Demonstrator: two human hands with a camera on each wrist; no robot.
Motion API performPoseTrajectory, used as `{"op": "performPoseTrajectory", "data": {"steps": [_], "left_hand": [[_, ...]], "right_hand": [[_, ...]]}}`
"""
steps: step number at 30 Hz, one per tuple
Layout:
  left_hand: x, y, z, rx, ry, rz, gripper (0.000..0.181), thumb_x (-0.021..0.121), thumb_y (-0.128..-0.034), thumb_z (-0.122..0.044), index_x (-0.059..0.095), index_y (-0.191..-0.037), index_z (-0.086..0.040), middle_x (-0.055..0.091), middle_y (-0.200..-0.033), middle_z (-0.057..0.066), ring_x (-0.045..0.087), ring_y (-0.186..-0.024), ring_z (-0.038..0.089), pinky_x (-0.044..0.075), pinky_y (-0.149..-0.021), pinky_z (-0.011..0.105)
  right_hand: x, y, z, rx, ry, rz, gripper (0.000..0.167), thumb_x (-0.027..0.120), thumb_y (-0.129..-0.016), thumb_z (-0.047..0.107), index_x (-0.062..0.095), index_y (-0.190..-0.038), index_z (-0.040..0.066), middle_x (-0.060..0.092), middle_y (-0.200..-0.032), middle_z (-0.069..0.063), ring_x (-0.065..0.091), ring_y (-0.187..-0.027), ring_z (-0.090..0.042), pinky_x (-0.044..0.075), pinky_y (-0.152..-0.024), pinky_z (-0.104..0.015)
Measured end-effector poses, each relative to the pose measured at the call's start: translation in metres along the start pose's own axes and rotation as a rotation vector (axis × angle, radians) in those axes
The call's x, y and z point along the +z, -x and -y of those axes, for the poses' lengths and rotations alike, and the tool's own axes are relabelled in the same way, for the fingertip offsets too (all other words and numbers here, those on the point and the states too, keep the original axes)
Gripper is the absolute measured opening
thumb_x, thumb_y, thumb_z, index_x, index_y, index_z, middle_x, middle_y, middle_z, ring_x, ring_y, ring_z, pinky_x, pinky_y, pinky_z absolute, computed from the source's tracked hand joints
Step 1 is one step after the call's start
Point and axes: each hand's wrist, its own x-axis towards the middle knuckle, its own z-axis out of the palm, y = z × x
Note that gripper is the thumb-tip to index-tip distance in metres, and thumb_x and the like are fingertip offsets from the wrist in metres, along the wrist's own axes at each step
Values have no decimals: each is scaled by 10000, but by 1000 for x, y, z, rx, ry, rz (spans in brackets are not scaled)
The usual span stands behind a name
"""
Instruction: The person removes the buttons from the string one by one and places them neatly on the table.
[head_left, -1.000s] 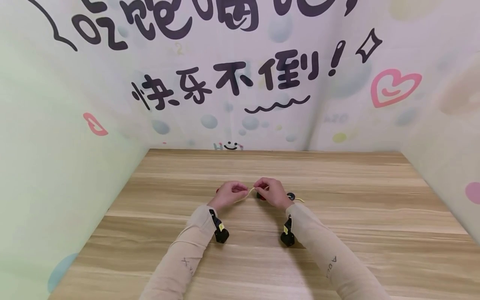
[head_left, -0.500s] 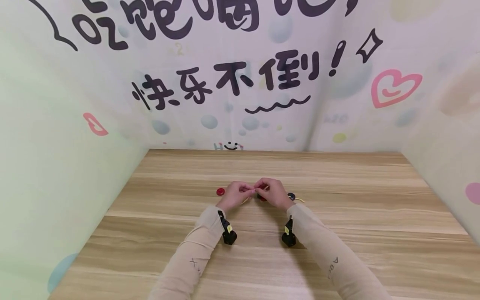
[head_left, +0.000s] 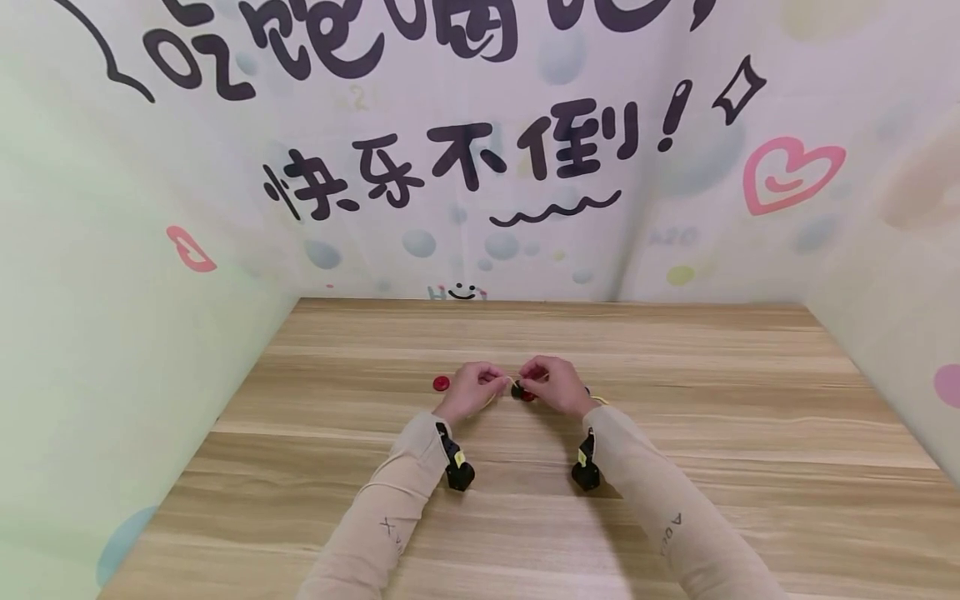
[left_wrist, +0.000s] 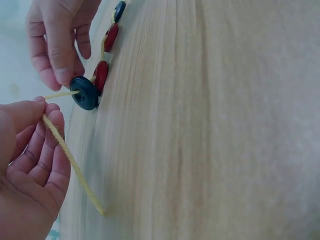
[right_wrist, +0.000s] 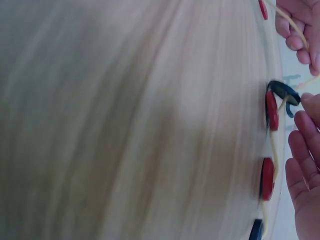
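My left hand (head_left: 474, 390) pinches a yellow cord (left_wrist: 75, 164) between thumb and forefinger. One end of the cord hangs below that pinch in the left wrist view. A dark button (left_wrist: 86, 98) is threaded on the cord, tilted up off the table. My right hand (head_left: 557, 387) holds this button's edge at the thumb and fingertips. Further along the same cord come a red button (left_wrist: 101, 77), a second red button (right_wrist: 268, 179) and another dark button (left_wrist: 120, 11). In the head view my right hand hides much of the string.
A loose red button (head_left: 441, 383) lies on the wooden table (head_left: 517, 542) left of my left hand. Printed cloth walls (head_left: 450, 250) enclose the table at the back and both sides. A small black camera (head_left: 459, 475) sits on each wrist.
My left hand first came right to meet the right hand at the cord, uncovering the loose red button. My right hand then drew slightly right, leaving cord and the dark button visible between the hands.
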Motion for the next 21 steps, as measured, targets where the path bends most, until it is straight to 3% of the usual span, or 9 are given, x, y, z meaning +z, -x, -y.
{"op": "performPoseTrajectory", "data": {"steps": [5,21], "left_hand": [[2,-1,1,-12,-28,-9,114,597,-847,-133,632,-868,-27,603,-724,17,539,-653,90,447,-582,203],[1,2,-2,17,-39,-20,103,591,-850,-116,629,-864,-21,595,-718,23,519,-646,80,428,-569,195]], "right_hand": [[-2,2,-3,24,9,26,148,672,-780,95,637,-901,19,631,-840,-47,578,-781,-156,480,-684,-283],[1,2,-4,3,108,76,265,724,-730,122,629,-959,28,614,-860,-39,549,-803,-149,449,-743,-309]]}}
